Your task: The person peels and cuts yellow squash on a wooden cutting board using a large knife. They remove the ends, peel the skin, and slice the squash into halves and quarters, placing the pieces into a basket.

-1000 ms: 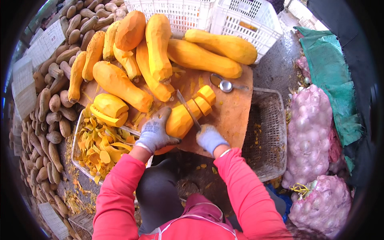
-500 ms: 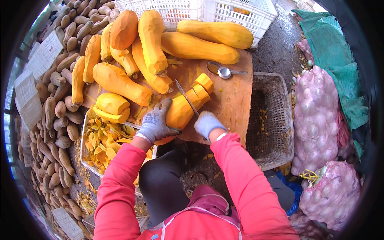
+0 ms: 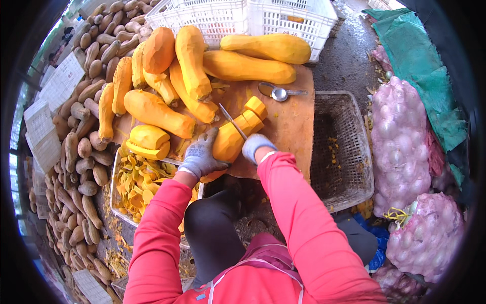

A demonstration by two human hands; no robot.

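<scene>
Facing two white crates (image 3: 202, 21), glimpsed something orange (image 3: 296, 19) inside one. Saw scraps (image 3: 332, 147) in the dark crate (image 3: 344, 189), peels (image 3: 136, 177) heaped in the pale crate (image 3: 113, 195). Held the part-cut squash (image 3: 228, 144) on the board (image 3: 291, 116) with the left hand (image 3: 201, 154) curled partway round it. Clasped the knife (image 3: 233, 120) across the squash in the fully closed right hand (image 3: 257, 147).

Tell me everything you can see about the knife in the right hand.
The knife has a narrow, grey, metal-looking blade tapering to a point. The gloved right hand grips it, hiding the handle. It slants across the peeled orange squash beside the cut pieces at its far end, tip pointing forward and left. Whether the edge is in the flesh is unclear.
</scene>
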